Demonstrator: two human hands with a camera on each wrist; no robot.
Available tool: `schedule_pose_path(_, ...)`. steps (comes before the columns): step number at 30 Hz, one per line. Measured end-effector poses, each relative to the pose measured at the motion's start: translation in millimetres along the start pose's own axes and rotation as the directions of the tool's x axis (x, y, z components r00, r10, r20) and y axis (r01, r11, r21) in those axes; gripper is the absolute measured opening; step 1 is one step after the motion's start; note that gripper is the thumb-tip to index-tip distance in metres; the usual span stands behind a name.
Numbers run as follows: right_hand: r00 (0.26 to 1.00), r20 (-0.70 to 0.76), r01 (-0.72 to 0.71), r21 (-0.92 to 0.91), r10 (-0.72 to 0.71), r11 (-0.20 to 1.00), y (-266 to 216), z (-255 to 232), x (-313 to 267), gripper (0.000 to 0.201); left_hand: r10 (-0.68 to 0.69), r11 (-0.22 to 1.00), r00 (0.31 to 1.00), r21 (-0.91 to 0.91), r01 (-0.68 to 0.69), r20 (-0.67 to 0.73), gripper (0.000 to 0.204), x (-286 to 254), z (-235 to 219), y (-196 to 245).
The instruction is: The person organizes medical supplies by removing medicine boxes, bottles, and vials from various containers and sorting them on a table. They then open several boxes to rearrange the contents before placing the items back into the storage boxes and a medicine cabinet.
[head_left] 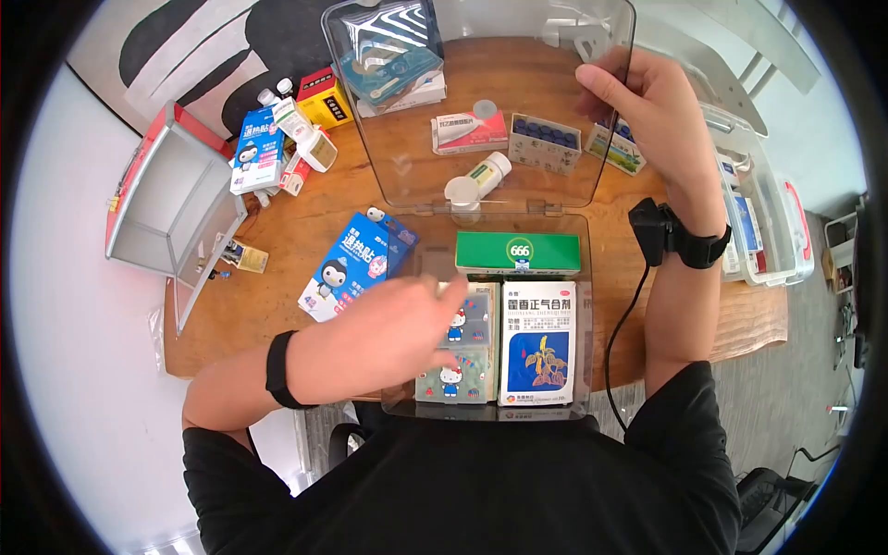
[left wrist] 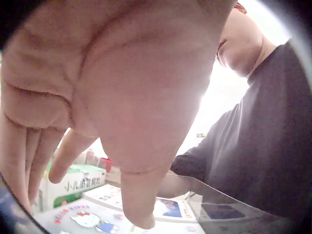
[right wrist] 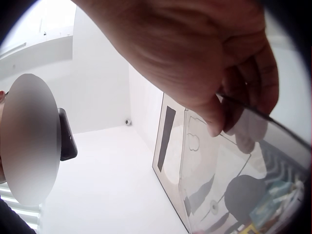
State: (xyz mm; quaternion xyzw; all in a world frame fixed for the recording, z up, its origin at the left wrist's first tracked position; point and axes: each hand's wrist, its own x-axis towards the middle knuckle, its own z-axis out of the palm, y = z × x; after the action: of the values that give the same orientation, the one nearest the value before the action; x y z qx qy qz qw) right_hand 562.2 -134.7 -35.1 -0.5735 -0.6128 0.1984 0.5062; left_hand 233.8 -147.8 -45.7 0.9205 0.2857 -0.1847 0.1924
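A clear plastic box (head_left: 583,370) lies in front of the person, its transparent lid (head_left: 603,166) raised. The right hand (head_left: 661,97) grips the lid's right edge, thumb on one face and fingers behind it in the right wrist view. Over the box's left half, the left hand (head_left: 370,328) spreads thumb and fingers apart, straight and pointing down, close over two small cases with a cartoon cat, an upper case (head_left: 476,319) and a lower case (head_left: 474,381). Beside them in the box are a white medicine carton (head_left: 538,314) and a green "666" carton (head_left: 486,252).
A blue penguin carton (head_left: 347,264) lies left of the box. Behind the lid are a red-and-white carton (head_left: 462,139), a tray of dark-capped vials (head_left: 546,153) and a white bottle (head_left: 490,171). An open red-and-white case (head_left: 153,222) stands left, a clear bin (head_left: 768,264) right.
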Motion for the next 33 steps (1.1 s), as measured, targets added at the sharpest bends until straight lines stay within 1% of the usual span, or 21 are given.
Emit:
schedule_pose_path(2, 1.000, -0.007, -0.013, -0.008, 0.013, 1.000, -2, 0, 0, 0.028, 0.170, 0.984, 0.983, -0.037, -0.173, -0.067, 0.074, 2, 12, -4)
schedule_pose_path(6, 1.000, -0.001, -0.022, 0.039, 0.022, 0.999, 2, 0, -1, 0.028, 0.232, 0.973, 0.972, -0.011, -0.233, -0.046, 0.071, 6, 11, -13)
schedule_pose_path(8, 1.000, 0.005, -0.020, 0.044, 0.020, 0.999, 1, -1, 2, 0.028, 0.301, 0.953, 0.952, 0.051, -0.298, -0.058, 0.063, 5, 10, -17)
schedule_pose_path(9, 1.000, 0.015, -0.024, 0.052, 0.024, 0.998, 1, -1, 1, 0.027, 0.300, 0.953, 0.952, 0.057, -0.297, -0.059, 0.063, 2, 3, -20)
schedule_pose_path(11, 0.999, 0.017, -0.030, 0.062, 0.029, 0.998, 1, -2, 1, 0.027, 0.227, 0.973, 0.965, 0.084, -0.217, -0.130, 0.041, -9, -26, -26)
schedule_pose_path(13, 1.000, 0.028, -0.005, 0.078, 0.003, 0.997, 1, -2, 0, 0.027, 0.107, 0.975, 0.955, -0.157, -0.155, -0.275, 0.022, -11, -61, -57)
schedule_pose_path(14, 1.000, 0.022, -0.004, 0.080, 0.002, 0.997, 1, -2, -1, 0.027, -0.013, 0.966, 0.935, -0.245, -0.079, -0.353, 0.013, -8, -74, -75)
schedule_pose_path(15, 1.000, 0.021, -0.015, 0.089, 0.013, 0.996, 0, -1, -1, 0.026, -0.066, 0.936, 0.897, -0.339, -0.096, -0.437, 0.011, -2, -79, -105)
schedule_pose_path(16, 1.000, 0.019, -0.025, 0.099, 0.023, 0.995, -1, -1, -1, 0.026, -0.214, 0.847, 0.893, -0.531, -0.032, -0.395, 0.014, 3, -89, -121)
schedule_pose_path(17, 1.000, 0.008, -0.020, 0.097, 0.019, 0.995, -1, -1, -1, 0.026, -0.271, 0.825, 0.869, -0.565, -0.012, -0.415, 0.015, 20, -88, -147)
schedule_pose_path(19, 0.999, 0.019, -0.039, 0.090, 0.037, 0.995, 0, -1, 0, 0.026, -0.163, 0.969, 0.846, -0.242, 0.041, -0.508, 0.019, 63, -81, -165)
schedule_pose_path(21, 0.999, 0.015, -0.034, 0.088, 0.033, 0.996, -1, 0, 0, 0.026, 0.098, 0.968, 0.818, -0.135, -0.210, -0.566, 0.031, 117, -59, -188)
schedule_pose_path(23, 0.999, 0.007, -0.035, 0.084, 0.035, 0.996, -1, 0, 0, 0.026, 0.258, 0.903, 0.848, -0.197, -0.382, -0.463, 0.048, 176, -49, -218)
schedule_pose_path(24, 0.999, 0.009, -0.037, 0.105, 0.036, 0.994, 0, 0, -1, 0.026, 0.265, 0.900, 0.845, -0.195, -0.389, -0.464, 0.048, 186, -48, -209)
schedule_pose_path(25, 0.999, 0.010, -0.041, 0.125, 0.040, 0.991, 0, 0, -1, 0.026, 0.301, 0.936, 0.796, 0.002, -0.353, -0.524, 0.054, 196, -46, -194)
schedule_pose_path(26, 0.999, 0.005, -0.045, 0.119, 0.045, 0.992, 0, -1, -2, 0.026, 0.348, 0.937, 0.743, 0.193, -0.291, -0.572, 0.061, 205, -47, -178)
schedule_pose_path(27, 0.999, 0.004, -0.036, 0.108, 0.036, 0.994, -1, -1, -2, 0.026, 0.259, 0.966, 0.845, 0.143, -0.218, -0.468, 0.068, 210, -53, -167)
schedule_pose_path(28, 0.999, 0.005, -0.032, 0.098, 0.032, 0.995, -1, -1, -2, 0.026, 0.263, 0.965, 0.847, 0.137, -0.224, -0.462, 0.068, 219, -52, -169)
schedule_pose_path(30, 0.999, 0.004, -0.032, 0.083, 0.032, 0.996, -2, 0, -2, 0.027, 0.199, 0.976, 0.875, 0.173, -0.135, -0.442, 0.062, 235, -46, -173)
schedule_pose_path(31, 1.000, 0.004, -0.018, 0.066, 0.017, 0.998, -1, -1, -2, 0.028, 0.201, 0.976, 0.880, 0.168, -0.140, -0.431, 0.062, 233, -46, -170)
schedule_pose_path(33, 1.000, -0.003, -0.021, 0.072, 0.021, 0.997, 1, 0, -2, 0.029, 0.133, 0.989, 0.883, 0.113, -0.091, -0.451, 0.055, 215, -51, -165)
